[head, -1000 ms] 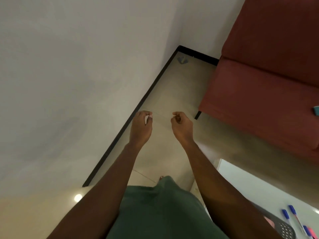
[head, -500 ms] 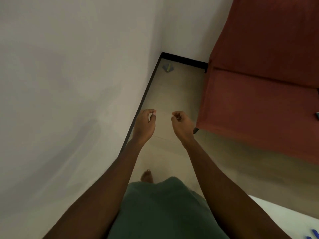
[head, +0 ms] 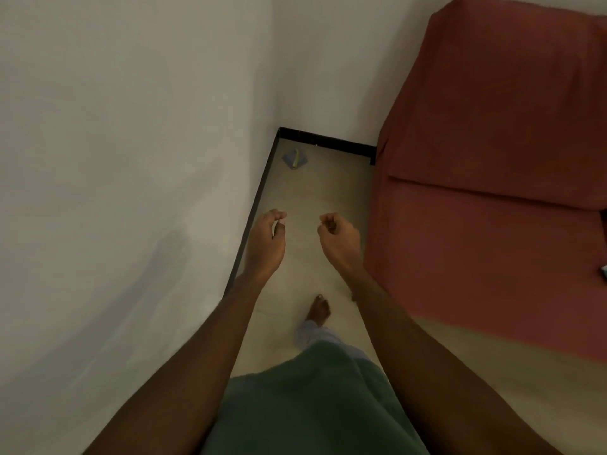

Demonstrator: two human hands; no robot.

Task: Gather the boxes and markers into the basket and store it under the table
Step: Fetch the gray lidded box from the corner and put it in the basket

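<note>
My left hand (head: 266, 242) and my right hand (head: 338, 239) are held out in front of me over the floor, side by side. Their fingers are loosely curled and hold nothing. A small blue and yellow object (head: 294, 159) lies on the floor in the far corner, well beyond both hands. At the right edge of the view, a sliver of a small teal box (head: 603, 272) lies on the sofa seat. No basket, marker or table is in view.
A white wall (head: 131, 192) with a black skirting (head: 259, 205) runs along the left. A red sofa (head: 486, 198) fills the right side. Between them is a narrow strip of beige tiled floor (head: 315, 188), with my bare foot (head: 318, 310) on it.
The view has swung left and moved forward. The white table with the basket and markers has left the frame at the lower right. The corner and sofa are closer, and the hands keep their pose.
</note>
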